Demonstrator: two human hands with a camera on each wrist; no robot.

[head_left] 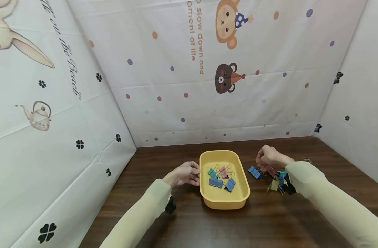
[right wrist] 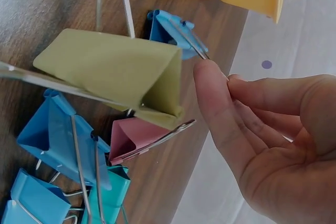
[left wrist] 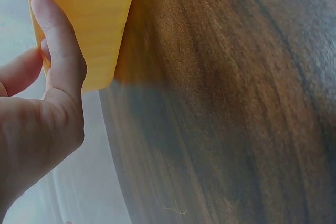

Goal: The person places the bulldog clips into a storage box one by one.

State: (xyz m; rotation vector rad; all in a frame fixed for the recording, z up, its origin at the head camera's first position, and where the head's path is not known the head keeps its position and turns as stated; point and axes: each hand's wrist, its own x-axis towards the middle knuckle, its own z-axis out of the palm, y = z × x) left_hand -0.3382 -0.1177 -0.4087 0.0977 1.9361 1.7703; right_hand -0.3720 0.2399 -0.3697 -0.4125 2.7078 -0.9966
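A yellow plastic box [head_left: 225,204] stands on the table with several binder clips in it: blue clips [head_left: 215,182], a teal clip [head_left: 212,172] and a pink clip [head_left: 223,172]. Against the box's left wall rest the fingers of my left hand [head_left: 184,174], fairly straight; the left wrist view shows them along the outer wall [left wrist: 102,30]. To the right of the box, my right hand [head_left: 271,156] pinches a wire handle of a blue binder clip [right wrist: 173,31] between thumb and forefinger. A loose pile beside it holds a yellow-green clip [right wrist: 113,69], a pink clip [right wrist: 136,135] and more blue clips [right wrist: 58,135].
A teal clip [right wrist: 113,192] and a black clip [head_left: 288,187] lie in the pile, partly hidden by the right sleeve [head_left: 305,177]. The brown wooden table [head_left: 220,229] is bounded by printed white cloth [head_left: 164,113] at the back and sides.
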